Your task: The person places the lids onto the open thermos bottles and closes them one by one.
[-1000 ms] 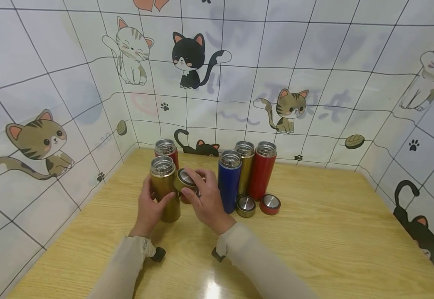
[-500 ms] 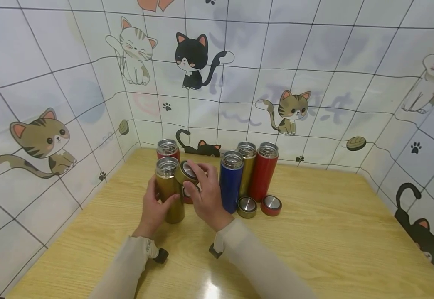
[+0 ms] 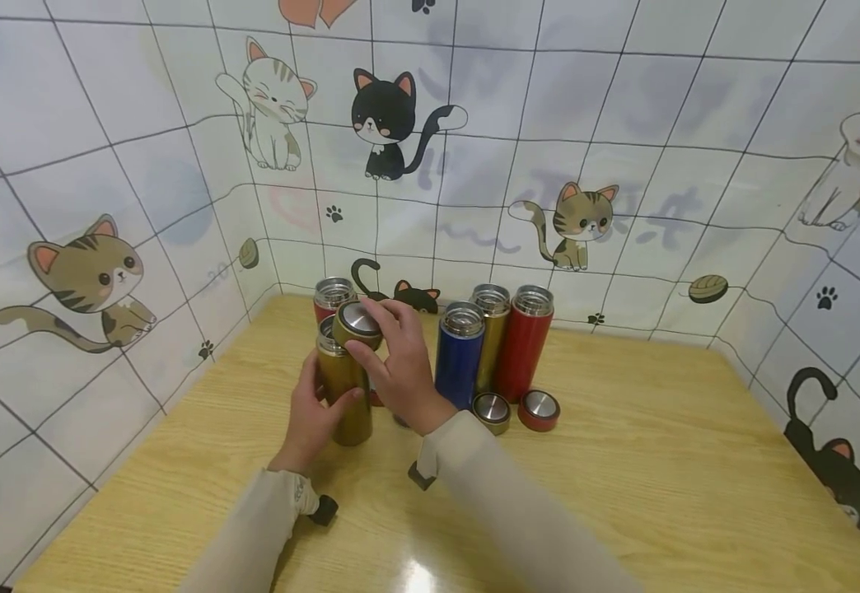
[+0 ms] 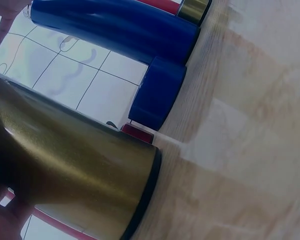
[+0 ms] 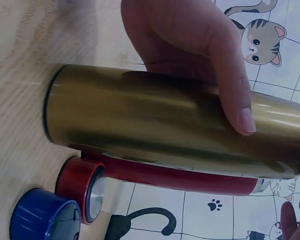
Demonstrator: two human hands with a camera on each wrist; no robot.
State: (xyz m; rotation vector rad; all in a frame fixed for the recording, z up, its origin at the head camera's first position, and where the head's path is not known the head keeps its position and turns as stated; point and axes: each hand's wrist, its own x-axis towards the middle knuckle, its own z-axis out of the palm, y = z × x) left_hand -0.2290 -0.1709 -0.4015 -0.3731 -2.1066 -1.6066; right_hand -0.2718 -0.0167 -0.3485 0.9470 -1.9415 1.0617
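Below, the left hand (image 3: pixel 313 422) grips a bottle (image 3: pixel 344 380); above, the right hand (image 3: pixel 406 366) pinches a lid (image 3: pixel 357 323).

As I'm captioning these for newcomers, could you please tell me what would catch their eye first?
Probably the gold bottle in the left hand, with the right hand holding a gold lid by its mouth. Next, the blue bottle, standing open to the right. Behind, a black cartoon cat decorates the wall.

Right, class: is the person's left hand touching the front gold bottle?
Touching. The right wrist view shows it plainly: the left hand grips the front gold bottle, its thumb lying across the side.
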